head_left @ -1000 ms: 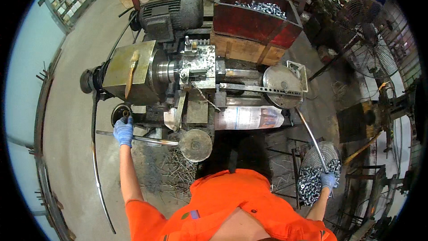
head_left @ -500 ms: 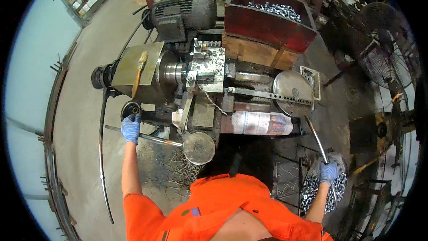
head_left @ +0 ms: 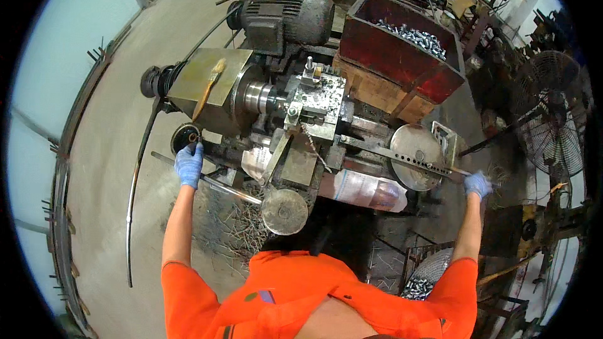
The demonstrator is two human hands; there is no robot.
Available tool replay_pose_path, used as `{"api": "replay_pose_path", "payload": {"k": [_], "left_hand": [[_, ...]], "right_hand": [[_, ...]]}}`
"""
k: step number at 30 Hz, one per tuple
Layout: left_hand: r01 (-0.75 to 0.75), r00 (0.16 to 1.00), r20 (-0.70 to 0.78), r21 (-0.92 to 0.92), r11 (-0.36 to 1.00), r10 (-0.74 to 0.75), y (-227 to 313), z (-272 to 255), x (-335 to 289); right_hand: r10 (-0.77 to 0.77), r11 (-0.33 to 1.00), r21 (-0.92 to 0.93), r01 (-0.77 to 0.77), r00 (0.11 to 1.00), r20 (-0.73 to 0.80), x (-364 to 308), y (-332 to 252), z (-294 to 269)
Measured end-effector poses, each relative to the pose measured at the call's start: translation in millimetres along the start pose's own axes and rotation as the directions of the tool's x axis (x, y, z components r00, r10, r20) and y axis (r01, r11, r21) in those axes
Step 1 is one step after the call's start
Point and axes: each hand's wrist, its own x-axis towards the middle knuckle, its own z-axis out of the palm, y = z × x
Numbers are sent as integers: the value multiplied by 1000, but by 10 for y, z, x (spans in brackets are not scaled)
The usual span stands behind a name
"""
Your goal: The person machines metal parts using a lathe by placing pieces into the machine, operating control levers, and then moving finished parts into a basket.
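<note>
My left hand point(head_left: 189, 164), in a blue glove, reaches to the rim of a round dark cup point(head_left: 183, 132) at the machine's left end. Its fingertips are closed on a small ring-shaped metal piece point(head_left: 193, 139); the exact kind is too small to tell. On the far side, my gloved right hand point(head_left: 478, 184) is wrapped round the end of a metal lever rod point(head_left: 460, 171), slightly blurred. The rod lies beside a round steel plate point(head_left: 411, 147) crossed by a flat drilled bar point(head_left: 383, 152). That bar runs to the machine's tool block point(head_left: 321, 103), facing the spindle point(head_left: 257, 97).
Behind stand a motor point(head_left: 282, 22) and a red bin point(head_left: 396, 44) of small metal parts. A brush point(head_left: 210, 88) lies on the housing. Near my right arm is a basket point(head_left: 433, 267) of parts. A fan point(head_left: 549, 113) stands right; metal shavings point(head_left: 235, 229) litter the floor.
My right hand has swung the lever rod up and away, from above the parts basket to beside the round plate. My left hand stays at the cup. The whole view has shifted somewhat.
</note>
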Motion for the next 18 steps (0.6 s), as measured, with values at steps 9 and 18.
{"api": "replay_pose_path", "payload": {"k": [9, 18], "left_hand": [[-11, 1000, -13, -12, 1000, 11, -219, 28, -59], [-105, 993, -66, -158, 982, 96, -165, -25, -78]], "right_hand": [[-288, 463, 804, 373, 921, -261, -1011, -289, -357], [-866, 9, 526, 851, 270, -422, -3189, -1615, -1629]]}}
